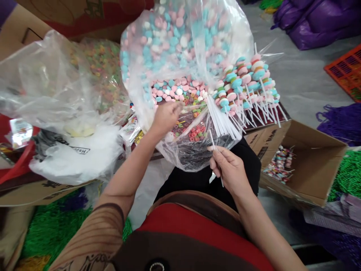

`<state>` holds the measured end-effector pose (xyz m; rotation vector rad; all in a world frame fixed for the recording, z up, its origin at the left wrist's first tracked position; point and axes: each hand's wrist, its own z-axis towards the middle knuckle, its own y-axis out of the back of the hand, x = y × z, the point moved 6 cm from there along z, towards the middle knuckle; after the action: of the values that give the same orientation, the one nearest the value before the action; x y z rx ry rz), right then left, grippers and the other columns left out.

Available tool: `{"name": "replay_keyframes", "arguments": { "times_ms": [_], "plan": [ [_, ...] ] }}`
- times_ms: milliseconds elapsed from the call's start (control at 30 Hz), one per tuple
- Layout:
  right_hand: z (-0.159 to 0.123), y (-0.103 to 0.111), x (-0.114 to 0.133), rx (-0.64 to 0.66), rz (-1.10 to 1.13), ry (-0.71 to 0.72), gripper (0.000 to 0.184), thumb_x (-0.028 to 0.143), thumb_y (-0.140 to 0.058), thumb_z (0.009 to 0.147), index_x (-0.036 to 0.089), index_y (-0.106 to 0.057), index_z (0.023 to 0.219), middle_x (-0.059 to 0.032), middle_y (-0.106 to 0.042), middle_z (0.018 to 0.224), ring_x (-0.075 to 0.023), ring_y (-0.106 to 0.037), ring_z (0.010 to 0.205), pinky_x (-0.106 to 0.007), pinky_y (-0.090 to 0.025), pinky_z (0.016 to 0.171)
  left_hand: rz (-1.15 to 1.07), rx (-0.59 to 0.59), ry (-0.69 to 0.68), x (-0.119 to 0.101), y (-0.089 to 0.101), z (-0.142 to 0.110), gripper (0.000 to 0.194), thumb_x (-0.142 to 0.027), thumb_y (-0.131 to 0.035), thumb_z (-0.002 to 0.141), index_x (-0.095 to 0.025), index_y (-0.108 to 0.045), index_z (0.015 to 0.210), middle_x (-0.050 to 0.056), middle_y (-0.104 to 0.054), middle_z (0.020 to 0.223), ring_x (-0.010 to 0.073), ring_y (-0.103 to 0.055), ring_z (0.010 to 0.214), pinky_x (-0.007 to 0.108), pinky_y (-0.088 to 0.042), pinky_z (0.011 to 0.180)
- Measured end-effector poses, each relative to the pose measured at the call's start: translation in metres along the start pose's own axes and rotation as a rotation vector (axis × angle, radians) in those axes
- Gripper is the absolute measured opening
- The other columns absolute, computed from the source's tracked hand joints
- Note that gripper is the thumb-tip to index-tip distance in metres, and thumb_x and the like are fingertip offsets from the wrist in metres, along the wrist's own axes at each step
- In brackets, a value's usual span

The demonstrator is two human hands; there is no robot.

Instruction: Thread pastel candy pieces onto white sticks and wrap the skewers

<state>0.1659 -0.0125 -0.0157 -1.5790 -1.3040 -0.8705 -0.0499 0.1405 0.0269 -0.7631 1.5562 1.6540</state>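
I'm holding a bare stick (pixel 211 137) in right hand (pixel 229 165), can't tell left hand (pixel 166 117), many skewers (pixel 258 71) look done, candies (pixel 179 91) waiting.

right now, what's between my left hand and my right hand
In the head view, between your left hand and right hand lie small colored rings and crumpled clear plastic, so the stretch isn't bare.

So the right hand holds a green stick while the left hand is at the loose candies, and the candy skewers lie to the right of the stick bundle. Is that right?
Not quite: the stick in the right hand is white, as the head view shows. The left hand, loose candies, candy skewers and stick bundle are as you say.
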Motion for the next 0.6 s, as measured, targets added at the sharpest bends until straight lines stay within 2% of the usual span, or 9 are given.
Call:
{"name": "replay_keyframes", "arguments": {
  "times_ms": [67, 133, 200, 267, 367, 467, 533, 600],
  "plan": [
    [-0.001, 0.003, -0.004, -0.023, -0.002, 0.0, 0.038, 0.055, -0.074, 0.087, 0.019, -0.074, 0.1, 0.007, -0.055, 0.056, -0.0056, -0.037, 0.039, -0.022, -0.024, 0.041, 0.312, -0.065, 0.017, 0.016, 0.017, 0.034, 0.021, -0.017, -0.062, 0.093, -0.016, -0.083, 0.097, 0.009, -0.079, 0.097, 0.0256, -0.069, 0.098, 0.037, -0.046, 0.093],
    [-0.003, 0.005, -0.007, -0.033, -0.016, 0.0, 0.039, 0.055, -0.074, 0.088, 0.019, -0.074, 0.1, 0.007, -0.055, 0.056, -0.0059, -0.038, 0.039, -0.022, -0.025, 0.041, 0.5, -0.034, 0.054, 0.032, 0.021, 0.059, 0.023, -0.015, -0.059, 0.092, -0.016, -0.082, 0.094, 0.011, -0.079, 0.098, 0.0266, -0.068, 0.098, 0.037, -0.044, 0.089],
    [-0.004, 0.005, -0.01, -0.036, -0.029, 0.002, 0.038, 0.055, -0.073, 0.088, 0.019, -0.074, 0.101, 0.0069, -0.055, 0.056, -0.0062, -0.039, 0.04, -0.022, -0.027, 0.041, 0.618, 0.019, 0.065, 0.044, 0.016, 0.071, 0.023, -0.016, -0.059, 0.091, -0.017, -0.081, 0.095, 0.012, -0.079, 0.1, 0.0278, -0.068, 0.1, 0.036, -0.043, 0.088],
    [-0.005, 0.006, -0.012, -0.039, -0.034, 0.003, 0.038, 0.055, -0.073, 0.088, 0.019, -0.074, 0.1, 0.0068, -0.056, 0.057, -0.0061, -0.04, 0.04, -0.022, -0.027, 0.041, 0.692, 0.061, 0.045, 0.05, 0.009, 0.072, 0.024, -0.018, -0.058, 0.092, -0.019, -0.081, 0.1, 0.012, -0.079, 0.105, 0.0292, -0.068, 0.105, 0.037, -0.042, 0.088],
    [-0.005, 0.005, -0.016, -0.041, -0.03, 0.002, 0.037, 0.054, -0.073, 0.089, 0.019, -0.074, 0.101, 0.0068, -0.056, 0.057, -0.0058, -0.04, 0.04, -0.021, -0.027, 0.041, 0.739, 0.115, -0.008, 0.05, 0.001, 0.065, 0.028, -0.021, -0.054, 0.096, -0.02, -0.08, 0.108, 0.013, -0.077, 0.111, 0.0302, -0.068, 0.109, 0.038, -0.042, 0.088],
    [-0.005, 0.004, -0.02, -0.033, -0.023, 0.0, 0.036, 0.053, -0.073, 0.089, 0.019, -0.074, 0.101, 0.0071, -0.056, 0.057, -0.0053, -0.04, 0.04, -0.021, -0.027, 0.041, 0.705, 0.152, -0.053, 0.049, 0.0, 0.06, 0.024, -0.026, -0.059, 0.094, -0.018, -0.079, 0.106, 0.013, -0.076, 0.109, 0.03, -0.068, 0.108, 0.038, -0.044, 0.088],
    [-0.006, 0.003, -0.024, -0.026, -0.021, -0.004, 0.036, 0.053, -0.073, 0.089, 0.019, -0.074, 0.099, 0.0073, -0.056, 0.057, -0.0047, -0.04, 0.04, -0.02, -0.028, 0.041, 0.62, 0.138, -0.059, 0.053, 0.006, 0.061, 0.018, -0.026, -0.066, 0.088, -0.016, -0.078, 0.097, 0.013, -0.075, 0.106, 0.0284, -0.067, 0.104, 0.037, -0.046, 0.089],
    [-0.006, 0.003, -0.027, -0.025, -0.018, -0.007, 0.036, 0.053, -0.074, 0.089, 0.018, -0.074, 0.099, 0.0073, -0.055, 0.056, -0.0044, -0.04, 0.04, -0.02, -0.027, 0.041, 0.441, 0.077, -0.022, 0.06, 0.019, 0.064, 0.013, -0.024, -0.066, 0.085, -0.017, -0.075, 0.089, 0.01, -0.075, 0.099, 0.0251, -0.068, 0.096, 0.036, -0.048, 0.088]
  ]
}}
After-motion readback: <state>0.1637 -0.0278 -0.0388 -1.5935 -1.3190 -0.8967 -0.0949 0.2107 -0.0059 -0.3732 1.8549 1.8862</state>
